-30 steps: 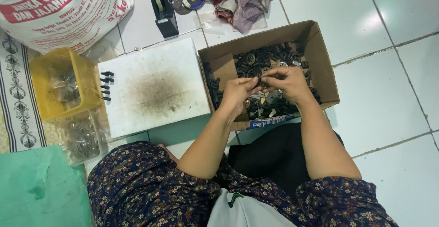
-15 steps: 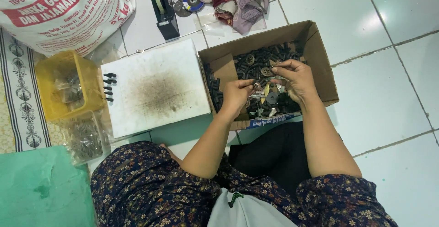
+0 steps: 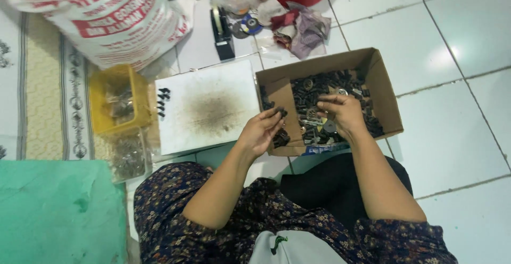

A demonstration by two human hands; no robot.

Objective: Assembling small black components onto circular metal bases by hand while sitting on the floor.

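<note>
A brown cardboard box (image 3: 384, 90) sits on the tiled floor in front of me, filled with several small dark parts (image 3: 319, 85) and a few metal discs. My left hand (image 3: 262, 131) hovers at the box's left wall, fingers closed on a small black part. My right hand (image 3: 343, 115) rests inside the box on the heap, fingers curled over the parts; whether it grips one is unclear. Left of the box lies a white board (image 3: 207, 104) with a dark smudge, and a few small black parts (image 3: 162, 101) lined up at its left edge.
A yellow tub (image 3: 104, 80) and a clear container (image 3: 128, 157) with small pieces stand left of the board. A large white printed sack (image 3: 106, 19), a black tape dispenser (image 3: 222, 30), rags (image 3: 301, 27) and a red bag lie beyond. A green mat (image 3: 53, 211) is at lower left.
My hands were together over the box a second ago. Now my left hand has drawn left to the box wall with a black part, and my right hand has settled on the heap.
</note>
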